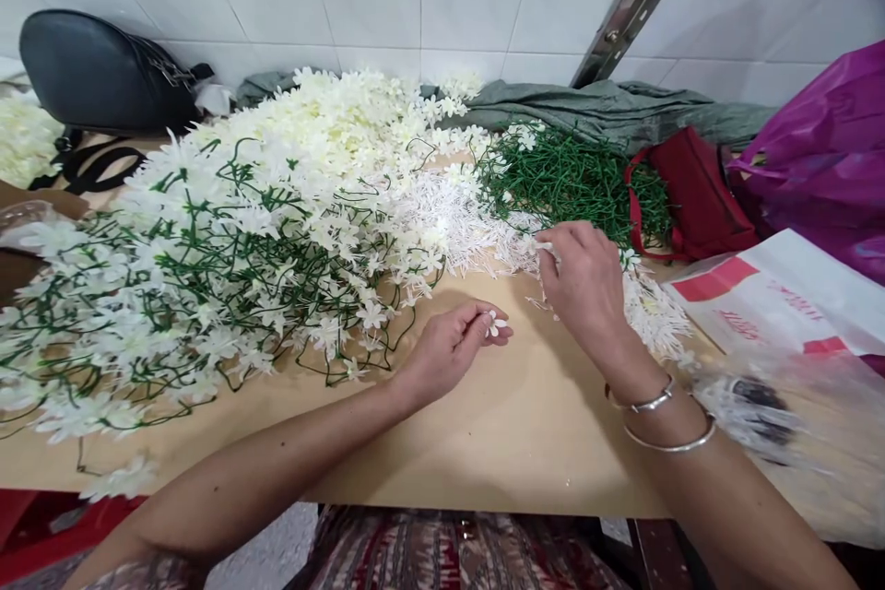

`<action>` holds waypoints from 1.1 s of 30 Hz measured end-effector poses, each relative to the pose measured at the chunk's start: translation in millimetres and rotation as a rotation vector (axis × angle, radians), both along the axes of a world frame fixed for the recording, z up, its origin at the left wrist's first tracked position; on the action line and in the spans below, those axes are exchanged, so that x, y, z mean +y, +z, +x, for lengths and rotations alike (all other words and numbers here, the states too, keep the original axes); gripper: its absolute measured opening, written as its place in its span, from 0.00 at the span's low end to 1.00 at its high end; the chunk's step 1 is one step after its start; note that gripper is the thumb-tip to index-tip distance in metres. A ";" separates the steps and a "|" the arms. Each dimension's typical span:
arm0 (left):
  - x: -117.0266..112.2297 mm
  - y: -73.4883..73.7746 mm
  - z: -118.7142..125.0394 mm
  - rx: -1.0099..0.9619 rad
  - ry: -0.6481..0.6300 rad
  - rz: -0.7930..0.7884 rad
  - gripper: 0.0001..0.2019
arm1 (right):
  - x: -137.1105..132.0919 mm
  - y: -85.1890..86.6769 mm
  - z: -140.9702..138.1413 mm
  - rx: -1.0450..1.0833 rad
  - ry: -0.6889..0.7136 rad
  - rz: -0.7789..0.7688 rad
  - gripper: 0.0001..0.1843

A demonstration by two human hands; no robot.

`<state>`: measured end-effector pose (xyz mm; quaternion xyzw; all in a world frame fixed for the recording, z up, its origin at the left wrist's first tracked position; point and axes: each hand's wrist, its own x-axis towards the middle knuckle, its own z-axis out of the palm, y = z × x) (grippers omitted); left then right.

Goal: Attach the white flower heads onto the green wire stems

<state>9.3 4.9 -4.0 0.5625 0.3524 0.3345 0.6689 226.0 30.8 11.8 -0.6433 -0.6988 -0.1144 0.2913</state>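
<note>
My left hand (453, 346) rests on the brown table (498, 424) with its fingers pinched on a small white flower piece (495, 324). My right hand (584, 281) reaches into a heap of white plastic flower centres (470, 221) and its fingers are closed on one of them. To the left lies a large pile of finished white flowers on green wire stems (228, 258). Bare green stems (581, 180) are heaped behind my right hand. Two silver bangles (656, 419) sit on my right wrist.
A black bag (97, 69) lies at the back left against the tiled wall. A red bag (698, 194), a purple plastic bag (822, 157), a white-and-red packet (781, 295) and a clear plastic bag (781, 415) crowd the right side. Grey-green cloth (608, 111) runs along the wall.
</note>
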 end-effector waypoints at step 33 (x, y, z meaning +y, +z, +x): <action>46.1 2.9 -27.5 0.120 0.021 0.363 0.07 | 20.3 -12.4 -43.4 -0.049 0.142 -0.185 0.12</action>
